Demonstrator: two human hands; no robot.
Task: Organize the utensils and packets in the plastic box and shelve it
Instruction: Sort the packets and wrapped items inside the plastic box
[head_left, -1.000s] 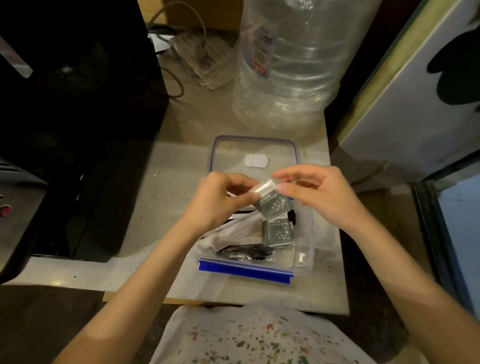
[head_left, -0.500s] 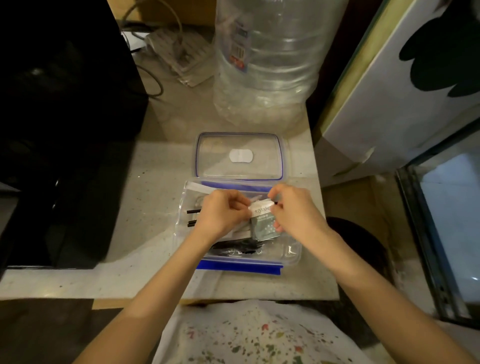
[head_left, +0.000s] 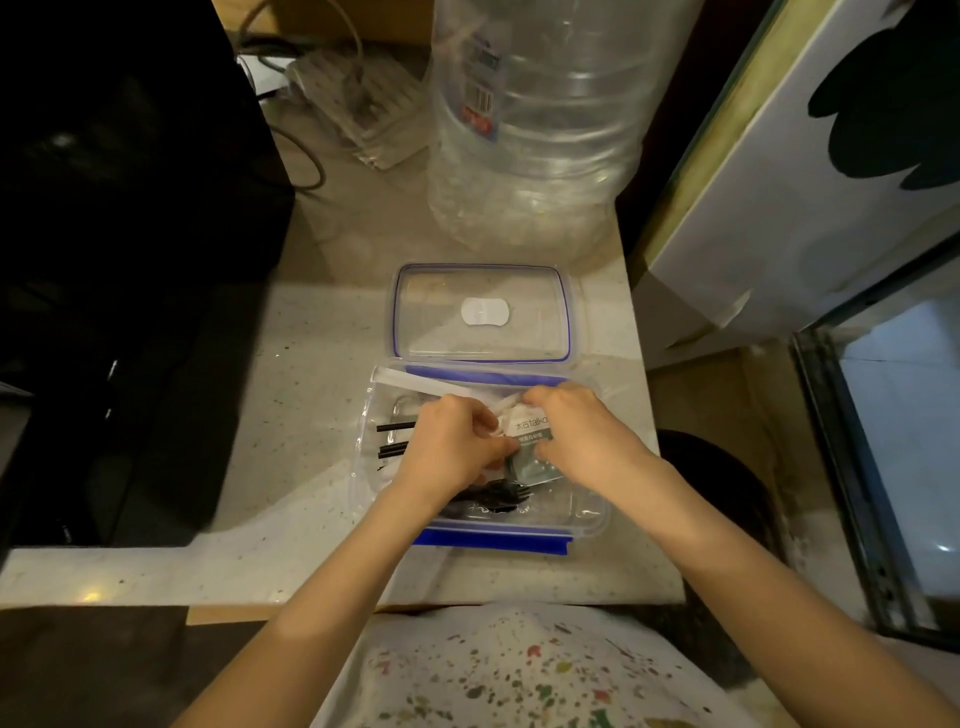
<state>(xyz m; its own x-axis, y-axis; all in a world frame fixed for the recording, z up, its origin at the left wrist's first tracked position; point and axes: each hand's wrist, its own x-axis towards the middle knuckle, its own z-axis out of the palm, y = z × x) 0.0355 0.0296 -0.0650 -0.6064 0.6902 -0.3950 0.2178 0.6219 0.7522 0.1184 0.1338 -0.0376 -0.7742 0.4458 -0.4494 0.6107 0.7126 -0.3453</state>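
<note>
- My hands have come down from above the plastic box (head_left: 589, 512) into it since a second ago.
- The clear box sits open on the counter (head_left: 311, 395), its lid (head_left: 483, 312) behind.
- Left hand (head_left: 449, 449) and right hand (head_left: 582, 441) both pinch one sugar packet (head_left: 532, 444); it may wedge against the black fork (head_left: 501, 493).

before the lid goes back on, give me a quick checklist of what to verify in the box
1. Lid off and within reach: ok, it lies flat on the counter just behind the plastic box.
2. Packets down inside the box: not ok, both the left hand and right hand pinch them.
3. Black fork lying inside: ok.
4. Black straws below the rim: cannot tell.
5. Hands clear of the box: not ok.
6. Blue latch at the near edge folded open: ok.
</note>
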